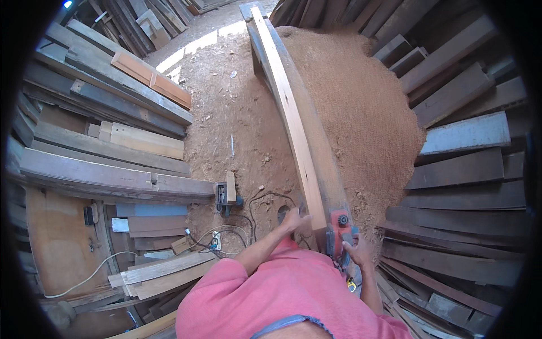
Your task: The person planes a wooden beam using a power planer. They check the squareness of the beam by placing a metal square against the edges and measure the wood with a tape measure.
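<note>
A long, pale wooden board [288,107] lies lengthwise on a narrow, worn bench [330,175] in front of me. At its near end, a red and grey electric planer [340,220] sits along the board's right side. My right hand [358,250] is closed at the rear of the planer, its fingers partly hidden. Beside the board's left edge is my left hand [294,219]. Its fingers are smeared, so whether they touch the board is unclear.
A sawdust heap [361,113] lies right of the bench. Stacked planks [457,209] line the right, more timber [113,175] the left. Cables [248,220] loop across the floor at my left, near a dark power tool [223,198]. A yellow tape measure [352,285] shows by my right forearm.
</note>
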`<action>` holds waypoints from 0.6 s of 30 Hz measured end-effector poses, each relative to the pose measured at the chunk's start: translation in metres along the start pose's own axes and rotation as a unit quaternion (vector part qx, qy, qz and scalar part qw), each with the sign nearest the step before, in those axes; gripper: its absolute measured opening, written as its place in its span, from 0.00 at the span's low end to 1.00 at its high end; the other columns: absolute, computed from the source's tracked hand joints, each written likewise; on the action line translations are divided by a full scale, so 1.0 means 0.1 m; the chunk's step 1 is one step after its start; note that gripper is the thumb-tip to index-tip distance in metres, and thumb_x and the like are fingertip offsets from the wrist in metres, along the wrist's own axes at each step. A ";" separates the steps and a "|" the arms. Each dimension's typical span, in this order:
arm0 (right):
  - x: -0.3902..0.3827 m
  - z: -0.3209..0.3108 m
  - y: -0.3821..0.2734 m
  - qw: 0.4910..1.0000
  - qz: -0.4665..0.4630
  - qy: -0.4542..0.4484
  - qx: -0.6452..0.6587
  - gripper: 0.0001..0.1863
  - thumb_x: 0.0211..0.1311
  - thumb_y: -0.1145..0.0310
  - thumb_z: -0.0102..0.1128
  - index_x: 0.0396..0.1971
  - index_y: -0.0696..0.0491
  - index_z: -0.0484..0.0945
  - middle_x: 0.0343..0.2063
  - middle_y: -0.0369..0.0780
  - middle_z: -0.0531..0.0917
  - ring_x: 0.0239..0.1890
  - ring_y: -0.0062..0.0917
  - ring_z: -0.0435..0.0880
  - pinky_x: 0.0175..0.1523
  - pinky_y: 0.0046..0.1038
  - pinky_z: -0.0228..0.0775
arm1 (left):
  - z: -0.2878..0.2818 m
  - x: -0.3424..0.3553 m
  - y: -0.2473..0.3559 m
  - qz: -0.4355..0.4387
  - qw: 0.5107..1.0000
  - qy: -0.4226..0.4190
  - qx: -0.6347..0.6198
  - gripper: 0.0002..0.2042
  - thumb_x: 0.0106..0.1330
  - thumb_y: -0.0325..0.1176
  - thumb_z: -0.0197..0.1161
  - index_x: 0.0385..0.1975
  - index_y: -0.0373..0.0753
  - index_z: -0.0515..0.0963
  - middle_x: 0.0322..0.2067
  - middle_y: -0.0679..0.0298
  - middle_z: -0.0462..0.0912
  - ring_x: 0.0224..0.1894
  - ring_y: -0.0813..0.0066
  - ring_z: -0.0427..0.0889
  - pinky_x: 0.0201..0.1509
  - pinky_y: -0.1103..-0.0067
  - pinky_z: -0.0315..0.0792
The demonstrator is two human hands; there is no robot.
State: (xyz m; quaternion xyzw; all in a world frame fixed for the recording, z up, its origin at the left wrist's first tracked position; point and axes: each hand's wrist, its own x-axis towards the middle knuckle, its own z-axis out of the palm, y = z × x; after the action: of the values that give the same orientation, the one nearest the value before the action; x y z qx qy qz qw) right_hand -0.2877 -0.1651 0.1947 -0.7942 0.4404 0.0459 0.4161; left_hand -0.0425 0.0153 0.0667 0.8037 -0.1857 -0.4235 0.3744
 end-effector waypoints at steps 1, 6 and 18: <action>-0.03 0.10 0.15 0.999 -0.017 -0.040 -0.007 0.21 0.55 0.61 0.70 0.39 0.63 0.78 0.33 0.47 0.84 0.40 0.37 0.85 0.48 0.37 0.77 | 0.04 -0.07 -0.06 0.015 1.000 -0.008 -0.004 0.37 0.57 0.54 0.71 0.58 0.28 0.74 0.50 0.40 0.83 0.54 0.48 0.83 0.59 0.63 0.75; 0.05 0.52 0.41 0.963 0.049 -0.065 0.255 0.15 0.54 0.66 0.71 0.33 0.59 0.78 0.24 0.35 0.79 0.24 0.21 0.79 0.32 0.28 0.73 | 0.03 -0.50 -0.13 -0.056 0.995 -0.060 0.056 0.37 0.57 0.53 0.72 0.58 0.27 0.72 0.50 0.40 0.82 0.55 0.47 0.82 0.59 0.61 0.75; -0.20 -0.08 -0.57 0.955 -0.018 -0.029 0.295 0.25 0.76 0.48 0.49 0.40 0.58 0.76 0.23 0.34 0.78 0.22 0.17 0.77 0.28 0.23 0.70 | 0.30 -1.11 -0.16 0.167 0.932 -0.189 0.261 0.39 0.64 0.43 0.67 0.71 0.36 0.55 0.66 0.34 0.62 0.67 0.42 0.67 0.70 0.60 0.64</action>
State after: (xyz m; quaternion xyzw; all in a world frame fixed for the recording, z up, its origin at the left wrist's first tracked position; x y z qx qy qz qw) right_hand -0.2598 -0.1426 0.2440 -0.6417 0.4080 -0.0705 0.6455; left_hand -0.1312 0.0805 0.1040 0.7358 -0.4889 -0.4348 0.1746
